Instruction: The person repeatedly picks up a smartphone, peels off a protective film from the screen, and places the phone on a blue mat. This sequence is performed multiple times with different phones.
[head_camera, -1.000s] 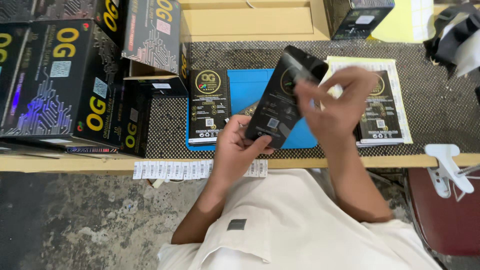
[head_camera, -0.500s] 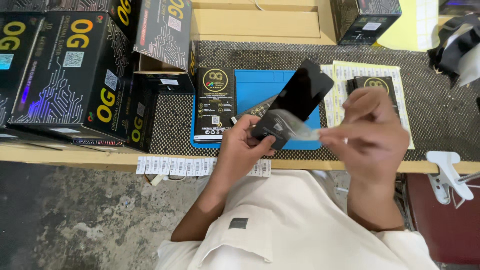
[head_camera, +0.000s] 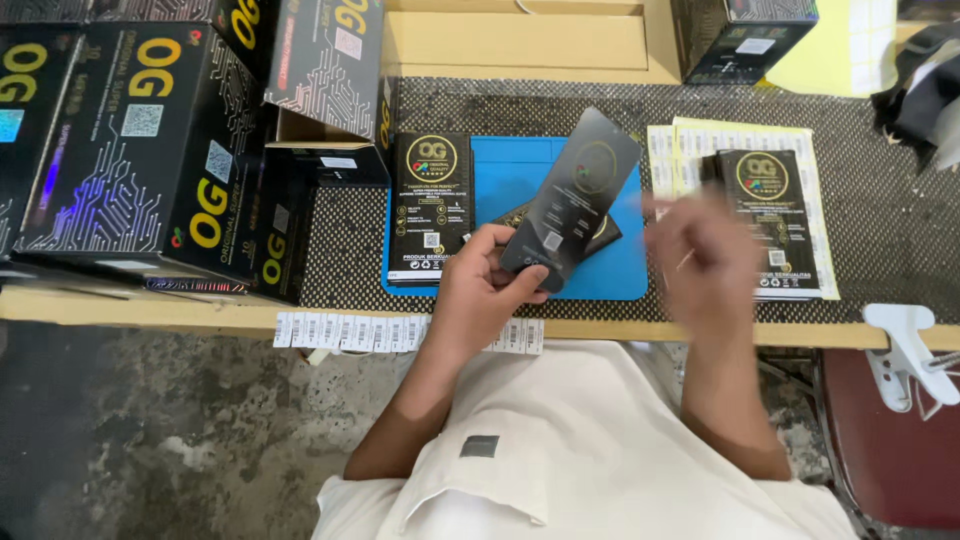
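Left hand (head_camera: 485, 285) pinches a slim black packet (head_camera: 572, 195) by its lower end, above the blue mat (head_camera: 520, 170). The packet's long axis tilts up and right. Right hand (head_camera: 705, 255), blurred, hovers right of the mat; its grip is unclear.

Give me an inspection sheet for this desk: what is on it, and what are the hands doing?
Surface: wooden bench under a dark mesh liner, blue mat in the middle.
Job's things: slim black packet, tilted above the mat; flat black packs to its left and right.
Clutter: big black cartons, label strip on the front edge, label sheet.
Hands: left hand pinches the packet's lower end; right hand blurred, apart from the packet.
Cables: nothing seen.
Surroundings: white clamp, concrete floor.
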